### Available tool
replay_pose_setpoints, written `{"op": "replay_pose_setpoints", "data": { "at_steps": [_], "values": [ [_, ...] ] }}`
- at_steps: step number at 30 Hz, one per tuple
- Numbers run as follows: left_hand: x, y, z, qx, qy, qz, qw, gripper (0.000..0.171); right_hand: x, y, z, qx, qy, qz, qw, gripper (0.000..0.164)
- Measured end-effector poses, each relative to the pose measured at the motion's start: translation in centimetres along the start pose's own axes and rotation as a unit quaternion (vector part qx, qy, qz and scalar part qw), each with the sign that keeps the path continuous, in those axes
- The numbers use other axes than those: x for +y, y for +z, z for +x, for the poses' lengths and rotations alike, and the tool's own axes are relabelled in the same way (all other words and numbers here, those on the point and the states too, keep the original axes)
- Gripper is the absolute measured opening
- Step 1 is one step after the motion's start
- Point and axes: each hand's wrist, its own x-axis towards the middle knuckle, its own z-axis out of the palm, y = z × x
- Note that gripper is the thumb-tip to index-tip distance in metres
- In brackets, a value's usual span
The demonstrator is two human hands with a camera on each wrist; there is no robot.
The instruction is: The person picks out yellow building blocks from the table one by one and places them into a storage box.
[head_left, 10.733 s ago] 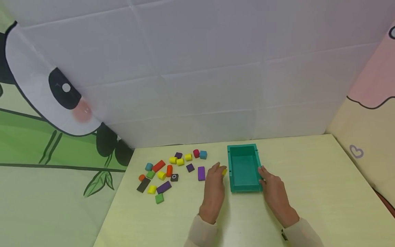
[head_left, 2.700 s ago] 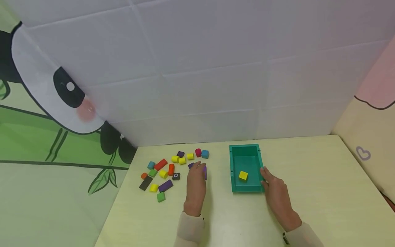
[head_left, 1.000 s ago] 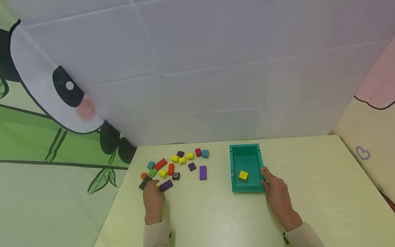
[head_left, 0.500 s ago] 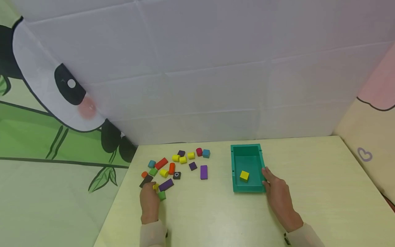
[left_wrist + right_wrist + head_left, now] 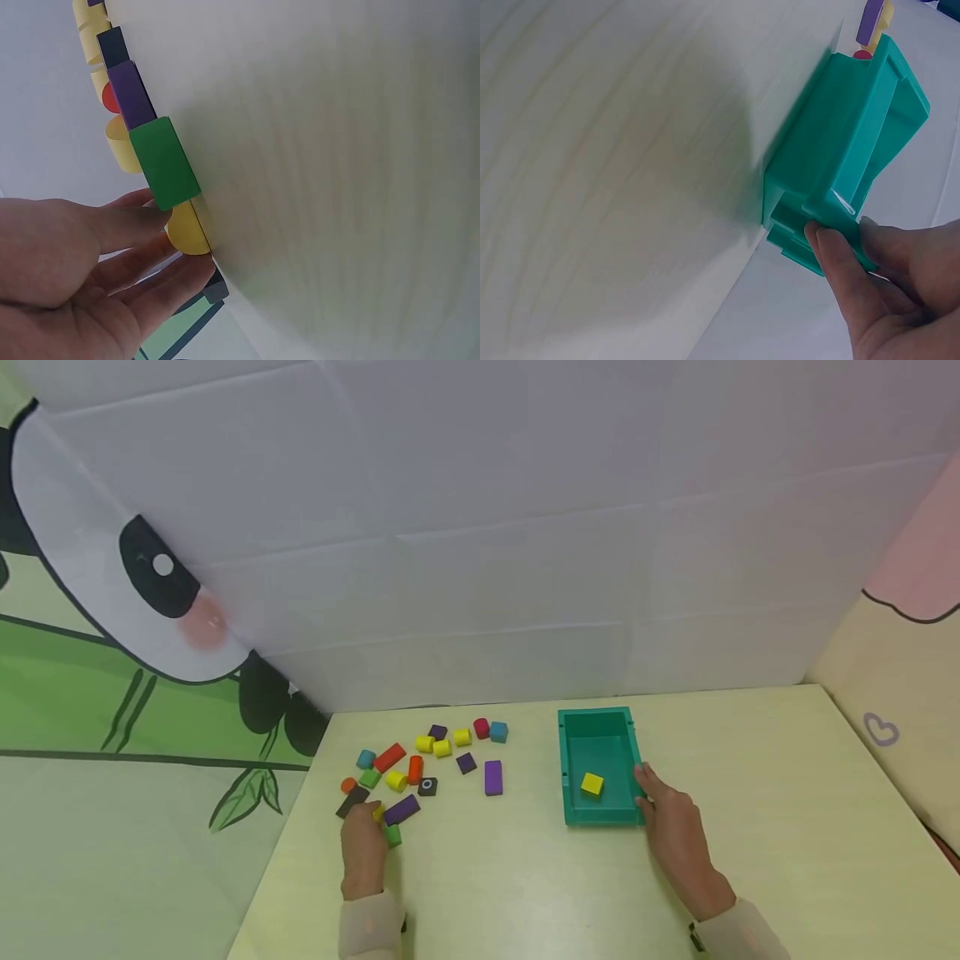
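At the far left, a black block (image 5: 352, 802) lies on the pale table (image 5: 510, 893). Just to the right of it is the left hand (image 5: 363, 853), with its palm on the near side of the blocks. This hand is pinching a yellow block (image 5: 187, 231). The yellow block is at the ends of the fingers, with the thumb on one side and the fingertips on the other, down by the table top. A green block (image 5: 165, 162) sits close to the thumb, on the near side. A long purple block (image 5: 402, 810) lies just to the right of the pinched one. Next come a black cube with a white ring (image 5: 427, 787), a small dark purple block (image 5: 467, 763) and a brighter purple block (image 5: 492, 778). Well apart from them is a green box (image 5: 602, 817). Inside it, near the front end, sits a yellow cube (image 5: 592, 786). Last, the right hand (image 5: 681, 847) grips the right wall of the box, fingers and thumb on its edge.
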Motion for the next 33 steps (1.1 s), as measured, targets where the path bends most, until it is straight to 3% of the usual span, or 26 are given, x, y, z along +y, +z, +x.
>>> {"op": "replay_pose_setpoints", "data": {
  "at_steps": [13, 33],
  "values": [
    [-0.26, -0.18, 0.62, -0.001, 0.006, 0.012, 0.9999, 0.035, -0.42, -0.15, 0.1, -0.003, 0.006, -0.006, 1.0, 0.055],
    [-0.01, -0.23, -0.05, -0.001, -0.022, -0.001, 0.9998, 0.034, -0.5, -0.18, -0.02, 0.0, 0.004, -0.005, 1.0, 0.054]
  ]
}}
